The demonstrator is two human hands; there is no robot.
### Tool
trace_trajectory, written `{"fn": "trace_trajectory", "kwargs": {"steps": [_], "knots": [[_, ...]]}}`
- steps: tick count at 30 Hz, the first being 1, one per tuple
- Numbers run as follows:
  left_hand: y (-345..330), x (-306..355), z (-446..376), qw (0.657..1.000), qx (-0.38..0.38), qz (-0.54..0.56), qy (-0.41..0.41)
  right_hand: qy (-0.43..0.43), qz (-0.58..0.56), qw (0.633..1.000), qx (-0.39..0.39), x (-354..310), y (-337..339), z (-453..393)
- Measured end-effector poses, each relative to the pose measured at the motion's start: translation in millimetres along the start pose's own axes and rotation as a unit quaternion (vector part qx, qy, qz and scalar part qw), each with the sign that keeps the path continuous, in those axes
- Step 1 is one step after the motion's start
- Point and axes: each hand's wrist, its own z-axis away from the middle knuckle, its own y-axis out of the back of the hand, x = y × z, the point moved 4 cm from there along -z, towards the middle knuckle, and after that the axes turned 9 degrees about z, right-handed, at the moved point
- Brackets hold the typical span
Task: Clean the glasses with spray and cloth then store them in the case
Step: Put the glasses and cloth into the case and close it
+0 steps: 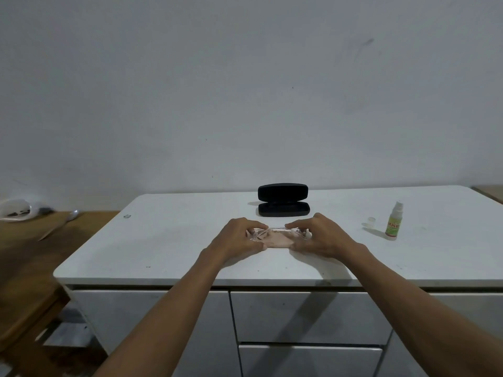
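Clear-framed glasses lie over a pink cloth in the middle of the white cabinet top. My left hand grips their left end and my right hand grips their right end, fingers curled over both frame and cloth. Just behind them stands a black glasses case, its lid raised. A small green-labelled spray bottle stands upright to the right, with its clear cap lying beside it on the left.
Drawers front the cabinet below the top's near edge. A wooden table adjoins on the left, holding a spoon and a clear plastic bag. A grey wall rises behind.
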Motion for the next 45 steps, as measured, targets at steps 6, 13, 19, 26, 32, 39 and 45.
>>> {"fn": "trace_trajectory", "kwargs": {"steps": [6,13,19,26,32,39,45], "knots": [[3,0,-20,0.999,0.022,0.029,-0.005,0.005,-0.052,0.997,0.047,13,4,-15],[7,7,-87,0.998,0.048,-0.003,-0.026,-0.031,-0.070,0.994,0.083,40,17,-61],[-14,-3,-112,0.992,0.114,0.062,0.006,-0.034,-0.062,0.992,0.100,56,7,-89],[-36,-11,-115,0.983,0.176,0.046,0.022,-0.037,-0.069,0.992,0.098,60,-9,-98],[-39,-17,-114,0.982,0.176,0.065,0.021,-0.053,-0.116,0.989,0.068,62,-10,-103],[-30,-14,-115,0.983,0.179,0.047,0.017,-0.070,-0.041,0.995,0.060,57,-5,-104],[-29,-22,-111,0.985,0.172,0.031,0.000,-0.084,-0.043,0.995,0.044,55,-11,-100]]}}
